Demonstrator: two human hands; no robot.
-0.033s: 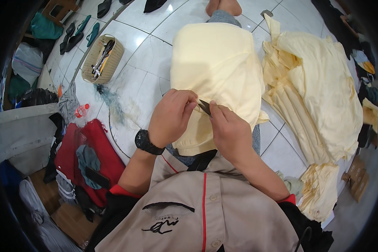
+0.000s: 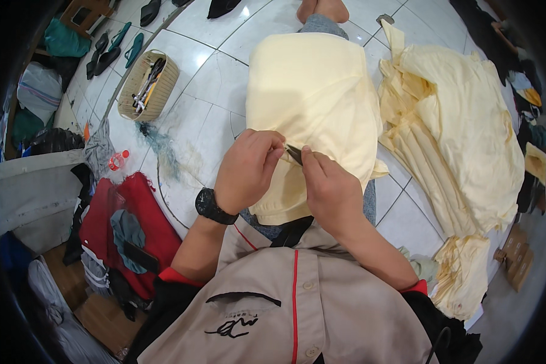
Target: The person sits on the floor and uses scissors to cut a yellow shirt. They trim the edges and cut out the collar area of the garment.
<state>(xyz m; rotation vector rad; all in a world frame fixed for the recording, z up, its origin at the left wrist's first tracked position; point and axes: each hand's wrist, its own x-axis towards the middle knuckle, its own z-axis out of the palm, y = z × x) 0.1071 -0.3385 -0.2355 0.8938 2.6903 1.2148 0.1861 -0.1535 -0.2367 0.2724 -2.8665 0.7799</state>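
Observation:
Pale yellow cloth lies spread over my lap and legs. Above its near part, the fingertips of my left hand are pinched together; what sits between them is too small to make out. My right hand is closed round small dark thread snips, their blades pointing at the left fingertips and almost touching them. A black watch is on my left wrist.
More pale yellow cloth is heaped on the tiled floor to the right, with a smaller crumpled piece nearer. At the left stand a beige basket of tools and a red cloth. Sandals lie farther back.
My right hand has shifted very slightly, and the snips' blades look a little closer together. My left hand keeps its pinch in nearly the same place.

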